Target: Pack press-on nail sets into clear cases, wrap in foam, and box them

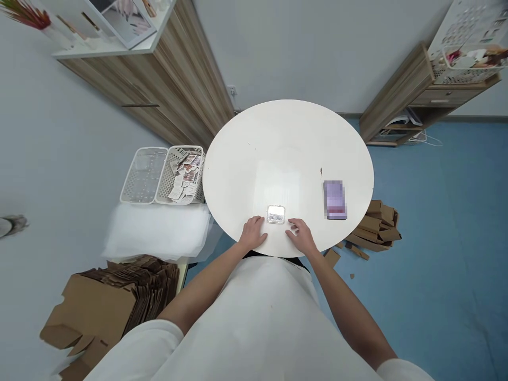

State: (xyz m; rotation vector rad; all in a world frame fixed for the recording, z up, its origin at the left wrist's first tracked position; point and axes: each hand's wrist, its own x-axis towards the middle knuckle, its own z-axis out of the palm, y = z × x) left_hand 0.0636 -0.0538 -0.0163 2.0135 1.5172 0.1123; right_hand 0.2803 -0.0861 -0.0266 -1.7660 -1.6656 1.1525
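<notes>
- Spreading across the right of our view is a smooth blue floor (pixel 444 222).
- We stand against a white oval table (pixel 286 132) with a glossy top, its near edge at our waist.
- Beyond its left side rises a tall brown wood-grain cabinet (pixel 159 90); beyond its right stands a lower wood-grain shelf unit (pixel 392 95).
- At our lower left leans a stack of flattened brown cardboard boxes (pixel 95 307), with a pile of translucent white sheets (pixel 159 230) above it.
- Past those sheets sits a white perforated plastic basket (pixel 160 185) holding small printed cards (pixel 186 177), close to the table's left edge.
- On the tabletop, well to the right, lies a purple rectangular box (pixel 334 200), its face blurred into blocks.
- Our left hand (pixel 253 233) rests on the table, fingers loosely spread, grasping nothing.
- Our right hand (pixel 300 235) is half open, fingers slightly bent and thumb apart, with nothing visibly held.
- Between the two hands, near the table's front edge, lies a small clear plastic case with rounded corners (pixel 275 214); we cannot make out its contents.
</notes>
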